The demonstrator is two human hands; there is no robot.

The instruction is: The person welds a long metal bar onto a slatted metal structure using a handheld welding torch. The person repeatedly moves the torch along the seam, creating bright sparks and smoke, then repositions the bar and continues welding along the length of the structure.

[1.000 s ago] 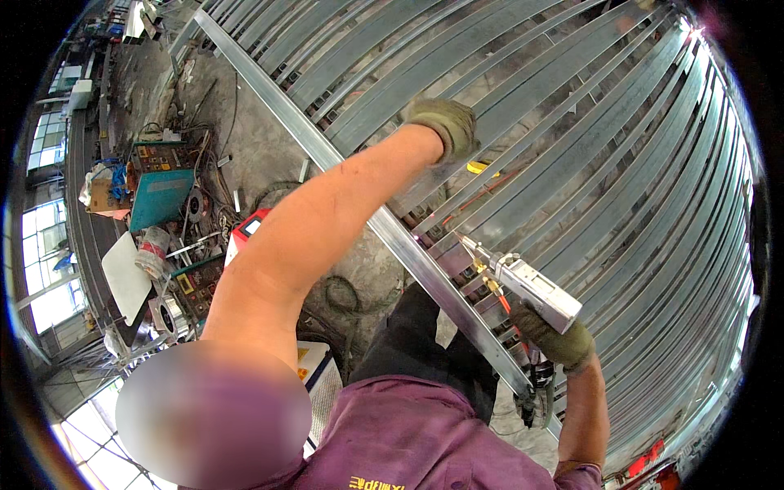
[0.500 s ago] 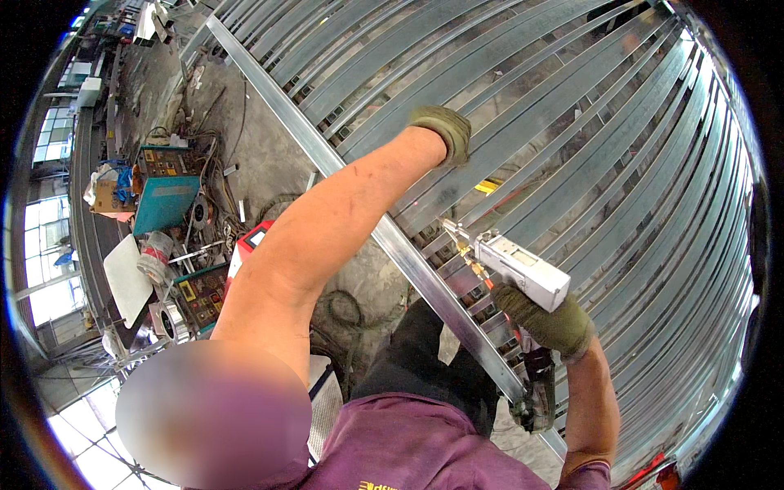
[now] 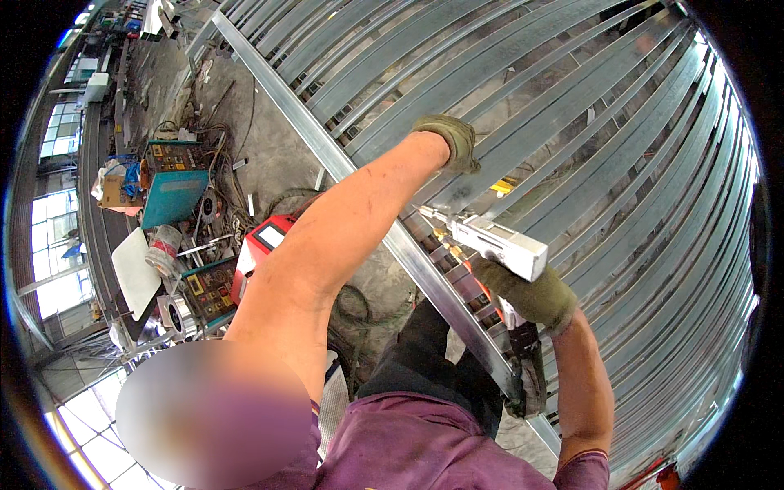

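My right hand (image 3: 531, 296), in an olive work glove, is closed round a handheld welding gun with a white boxy head (image 3: 500, 243). Its brass nozzle points left, toward where a grey metal slat (image 3: 445, 198) meets the long steel rail (image 3: 327, 157). A dark hose bundle (image 3: 529, 367) drops from the gun's lower end. My left hand (image 3: 452, 140), in a matching glove, rests farther out on the slats with its fingers curled down over a slat edge; the fingertips are partly hidden. My left forearm crosses above the rail.
Parallel slats form a large frame across the right side. On the floor at left stand a red machine with a small screen (image 3: 268, 237), a teal control box (image 3: 175, 196), another panel (image 3: 211, 290) and tangled cables (image 3: 355, 314). A yellow object (image 3: 504, 186) shows between slats.
The welding gun and my right hand have moved left and slightly away from me, bringing the nozzle closer to the rail. My left hand stays on the slats, nearly unmoved. The view has shifted slightly.
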